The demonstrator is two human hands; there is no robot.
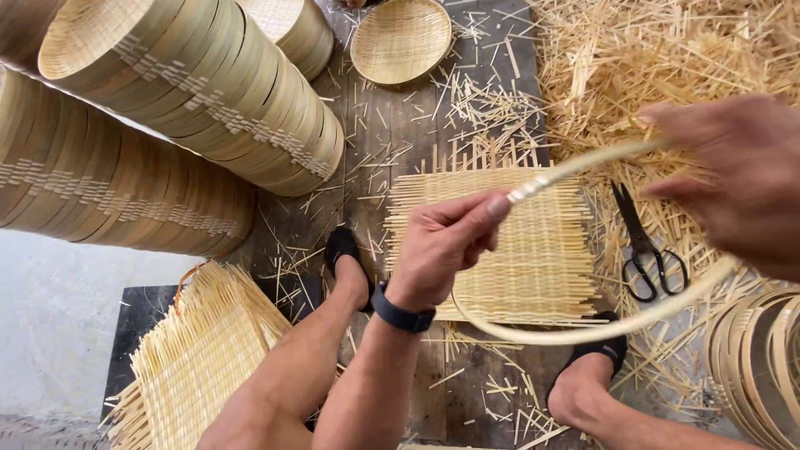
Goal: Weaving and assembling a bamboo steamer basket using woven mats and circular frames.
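Nearby, scissors [648,250] beside woven mat [500,242].

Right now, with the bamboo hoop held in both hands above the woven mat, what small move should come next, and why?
Probably lower the hoop flat onto the mat. The left hand pinches its bound joint, the right hand grips the far side, and the hoop hangs tilted above the mat, which lies flat between the feet.

Basket stacks [192,92] block left; scissors [646,246], scraps [667,58] right.
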